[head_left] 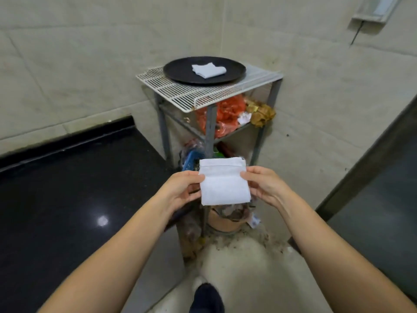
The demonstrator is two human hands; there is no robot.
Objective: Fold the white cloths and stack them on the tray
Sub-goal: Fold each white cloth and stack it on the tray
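Both hands (180, 188) (266, 186) pinch folded cloth (224, 182); wire rack (203, 93), tray (176, 71), second cloth (208, 70) ahead.

**One head camera, looking forward and down**

I have only one view here, so no part of the scene is shared with a second camera. The camera sits on the person's head and faces forward and down. It is wide-angle: the walls bend near the edges. Both forearms enter from the bottom corners, and the left hand (180, 190) and right hand (266, 186) are close to the lens, near the middle. The metal rack (209, 93) stands farther away, against the wall corner, in the upper half.
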